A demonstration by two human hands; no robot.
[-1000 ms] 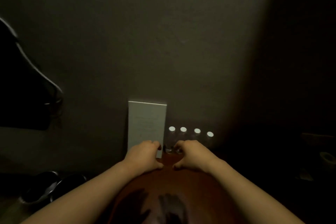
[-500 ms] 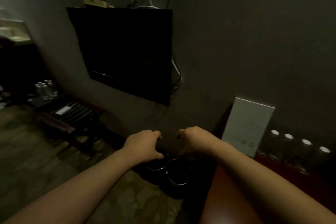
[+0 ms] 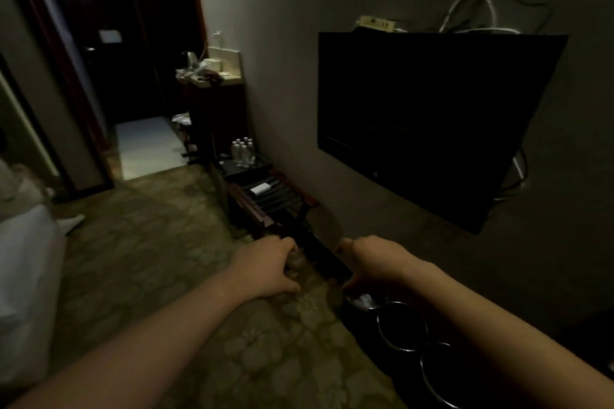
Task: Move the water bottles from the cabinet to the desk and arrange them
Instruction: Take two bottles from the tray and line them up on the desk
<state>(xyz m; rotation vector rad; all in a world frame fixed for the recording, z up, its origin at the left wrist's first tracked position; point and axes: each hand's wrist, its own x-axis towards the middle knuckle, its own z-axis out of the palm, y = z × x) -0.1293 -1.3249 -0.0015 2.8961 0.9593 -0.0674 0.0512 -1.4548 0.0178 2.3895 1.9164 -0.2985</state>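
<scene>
Open carpet floor (image 3: 139, 262) runs from the near foreground toward the lit doorway (image 3: 146, 146); widest free lane in view. Left edge is bounded by the white bed (image 3: 23, 262). Right edge is the wall, with a low slatted rack (image 3: 269, 196) standing against it and a small white object (image 3: 259, 189) on its slats. Just past the rack, a cluster of water bottles (image 3: 243, 151) sits on a dark low surface, open from above and from the carpet side. A tall dark cabinet (image 3: 216, 109) stands right behind them, cluttered on top. The wall-mounted TV (image 3: 432, 123) juts out above, cables (image 3: 478, 3) over it. Two round bins (image 3: 403, 330) block the floor at lower right. Both hands (image 3: 265, 267) (image 3: 375, 262) hang over the carpet near the rack's near end.
</scene>
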